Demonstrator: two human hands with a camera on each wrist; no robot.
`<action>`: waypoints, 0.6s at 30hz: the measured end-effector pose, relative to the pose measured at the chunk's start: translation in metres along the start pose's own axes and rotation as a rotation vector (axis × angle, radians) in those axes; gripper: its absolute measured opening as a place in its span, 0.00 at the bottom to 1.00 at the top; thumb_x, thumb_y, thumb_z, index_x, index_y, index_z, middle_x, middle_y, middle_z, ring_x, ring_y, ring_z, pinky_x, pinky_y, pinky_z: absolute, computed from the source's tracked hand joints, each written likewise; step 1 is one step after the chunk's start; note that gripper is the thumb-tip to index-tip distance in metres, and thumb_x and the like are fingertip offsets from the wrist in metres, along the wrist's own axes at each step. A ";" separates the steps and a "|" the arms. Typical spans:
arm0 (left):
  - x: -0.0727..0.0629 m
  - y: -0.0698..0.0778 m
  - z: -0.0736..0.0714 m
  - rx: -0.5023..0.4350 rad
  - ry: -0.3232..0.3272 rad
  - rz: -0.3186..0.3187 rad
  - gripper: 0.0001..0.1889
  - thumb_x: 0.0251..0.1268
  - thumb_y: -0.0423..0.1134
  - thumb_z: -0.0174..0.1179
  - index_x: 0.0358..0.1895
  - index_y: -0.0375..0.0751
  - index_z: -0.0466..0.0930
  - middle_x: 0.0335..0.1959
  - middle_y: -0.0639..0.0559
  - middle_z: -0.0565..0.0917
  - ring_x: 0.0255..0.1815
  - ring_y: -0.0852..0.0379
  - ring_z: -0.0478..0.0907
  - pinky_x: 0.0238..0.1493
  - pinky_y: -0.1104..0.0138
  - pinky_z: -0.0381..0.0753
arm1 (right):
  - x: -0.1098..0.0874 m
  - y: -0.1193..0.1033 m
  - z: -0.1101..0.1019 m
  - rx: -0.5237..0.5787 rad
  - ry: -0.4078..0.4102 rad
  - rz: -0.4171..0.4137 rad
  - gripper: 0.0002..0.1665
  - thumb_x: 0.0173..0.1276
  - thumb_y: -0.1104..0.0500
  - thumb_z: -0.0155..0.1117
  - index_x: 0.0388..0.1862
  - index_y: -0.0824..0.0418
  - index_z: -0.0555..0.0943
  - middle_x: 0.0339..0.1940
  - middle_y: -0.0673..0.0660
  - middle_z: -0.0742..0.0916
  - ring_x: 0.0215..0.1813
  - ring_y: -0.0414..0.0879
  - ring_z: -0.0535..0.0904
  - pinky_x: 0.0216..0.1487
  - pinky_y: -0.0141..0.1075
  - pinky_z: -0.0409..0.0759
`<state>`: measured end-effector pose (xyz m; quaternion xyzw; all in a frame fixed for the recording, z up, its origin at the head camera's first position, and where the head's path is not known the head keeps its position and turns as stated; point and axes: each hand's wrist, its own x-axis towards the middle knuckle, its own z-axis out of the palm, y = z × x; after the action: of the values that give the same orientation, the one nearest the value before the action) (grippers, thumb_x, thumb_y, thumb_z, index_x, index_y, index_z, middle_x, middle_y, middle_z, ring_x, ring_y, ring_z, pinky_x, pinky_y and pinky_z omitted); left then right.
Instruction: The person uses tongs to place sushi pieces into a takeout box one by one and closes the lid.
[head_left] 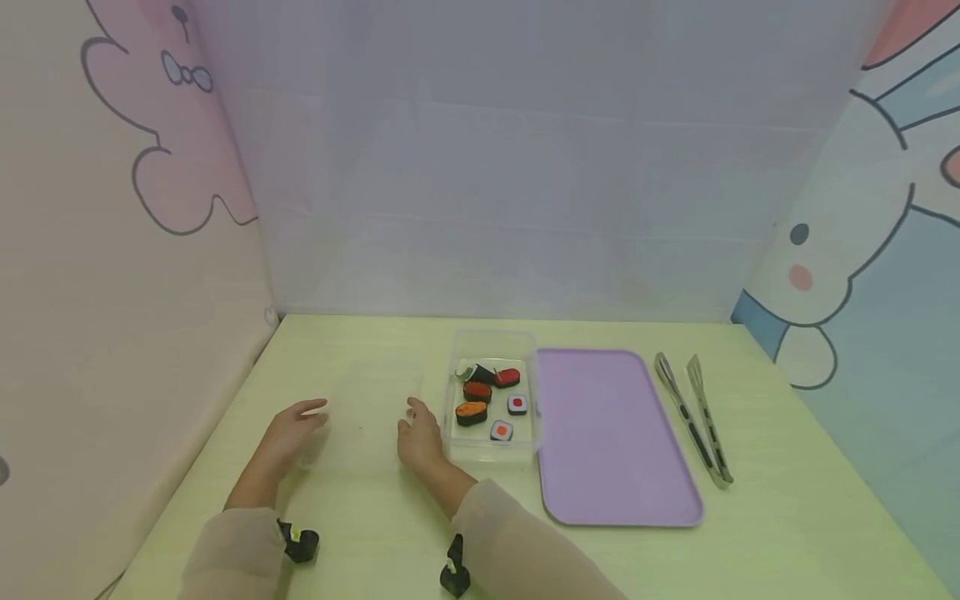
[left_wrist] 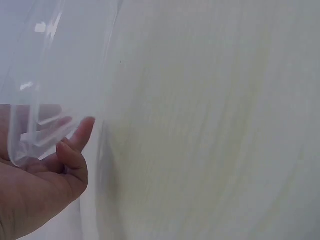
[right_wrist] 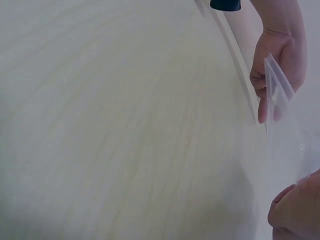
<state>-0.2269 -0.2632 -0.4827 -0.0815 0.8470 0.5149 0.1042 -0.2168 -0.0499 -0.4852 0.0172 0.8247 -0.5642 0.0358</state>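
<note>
Both hands hold a clear plastic lid [head_left: 375, 417] at the left of the table, one at each side. My left hand [head_left: 291, 429] has its thumb and fingers about the lid's left edge; in the left wrist view, some of its fingers show through the clear plastic [left_wrist: 65, 75]. At the opposite edge, my right hand [head_left: 422, 440] grips with bent fingers. In the right wrist view the lid [right_wrist: 285, 125] spans between the two hands. Just right of the right hand stands a clear box [head_left: 491, 454] with several sushi pieces [head_left: 472, 412] inside.
A purple tray [head_left: 615, 442] lies right of the box, close against it. Further right rest two metal tongs [head_left: 686, 412] [head_left: 708, 417], side by side. Printed cloth walls border the table [head_left: 795, 500] at the back and both sides.
</note>
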 end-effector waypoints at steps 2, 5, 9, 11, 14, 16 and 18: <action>-0.003 -0.003 -0.004 -0.050 -0.016 0.002 0.28 0.77 0.41 0.49 0.72 0.29 0.58 0.67 0.25 0.63 0.68 0.29 0.58 0.65 0.41 0.60 | -0.001 -0.001 -0.001 0.033 -0.014 0.004 0.24 0.73 0.67 0.54 0.66 0.68 0.70 0.53 0.62 0.80 0.56 0.57 0.77 0.56 0.45 0.77; -0.007 -0.005 -0.010 -0.099 -0.027 0.024 0.29 0.77 0.41 0.50 0.72 0.28 0.57 0.66 0.26 0.66 0.68 0.31 0.59 0.66 0.42 0.60 | -0.004 -0.005 -0.003 0.069 -0.036 0.015 0.23 0.72 0.67 0.56 0.66 0.67 0.71 0.48 0.56 0.79 0.47 0.49 0.78 0.45 0.37 0.79; -0.010 0.000 -0.019 -0.178 -0.044 0.071 0.27 0.78 0.38 0.49 0.72 0.27 0.56 0.66 0.30 0.68 0.70 0.33 0.58 0.67 0.41 0.58 | -0.008 -0.016 -0.011 0.093 -0.082 0.001 0.24 0.71 0.66 0.58 0.65 0.64 0.71 0.43 0.51 0.76 0.40 0.41 0.73 0.34 0.31 0.75; -0.011 0.006 -0.023 -0.208 -0.056 0.093 0.27 0.78 0.38 0.48 0.73 0.28 0.56 0.65 0.34 0.71 0.70 0.35 0.58 0.68 0.42 0.58 | -0.010 -0.025 -0.019 0.082 -0.102 -0.023 0.25 0.70 0.66 0.60 0.65 0.64 0.71 0.42 0.50 0.76 0.39 0.41 0.72 0.32 0.30 0.75; -0.013 0.018 -0.024 -0.237 -0.068 0.129 0.27 0.77 0.40 0.50 0.72 0.30 0.58 0.60 0.45 0.77 0.64 0.43 0.65 0.63 0.54 0.69 | -0.011 -0.036 -0.037 0.048 -0.121 -0.053 0.26 0.70 0.65 0.62 0.65 0.64 0.71 0.42 0.52 0.77 0.39 0.41 0.73 0.32 0.31 0.76; -0.014 0.026 -0.022 -0.245 -0.073 0.163 0.27 0.76 0.40 0.52 0.71 0.30 0.60 0.56 0.52 0.79 0.56 0.52 0.69 0.53 0.64 0.74 | -0.011 -0.041 -0.052 0.036 -0.129 -0.067 0.26 0.69 0.65 0.63 0.65 0.63 0.72 0.43 0.54 0.78 0.39 0.42 0.74 0.32 0.30 0.76; -0.016 0.035 -0.016 -0.256 -0.070 0.196 0.26 0.76 0.38 0.53 0.70 0.29 0.62 0.52 0.55 0.81 0.46 0.59 0.71 0.41 0.70 0.74 | -0.010 -0.044 -0.067 0.032 -0.135 -0.066 0.25 0.69 0.64 0.63 0.65 0.62 0.73 0.45 0.55 0.79 0.39 0.42 0.74 0.31 0.31 0.76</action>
<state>-0.2218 -0.2609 -0.4419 0.0068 0.7740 0.6290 0.0718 -0.2124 -0.0032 -0.4197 -0.0478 0.8112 -0.5782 0.0724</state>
